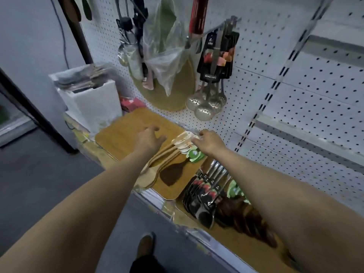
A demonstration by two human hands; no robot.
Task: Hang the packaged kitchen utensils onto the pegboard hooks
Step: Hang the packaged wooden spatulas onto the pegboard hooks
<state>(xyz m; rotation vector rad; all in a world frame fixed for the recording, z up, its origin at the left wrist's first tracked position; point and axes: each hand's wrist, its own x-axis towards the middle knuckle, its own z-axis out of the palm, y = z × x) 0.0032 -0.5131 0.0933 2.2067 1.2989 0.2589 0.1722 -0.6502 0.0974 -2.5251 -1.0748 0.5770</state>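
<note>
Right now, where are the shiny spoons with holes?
The holey spoons hang on the pegboard, centre of the head view, beside the yellowish board, above the right hand.

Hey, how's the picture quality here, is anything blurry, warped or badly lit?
Head view: dim, flat light, brightest on the pegboard; soft focus throughout, with the left hand and right hand smeared at the fingertips over the wooden spatulas; wide-angle bend bows the shelf upright and stretches everything near the corners.
</note>
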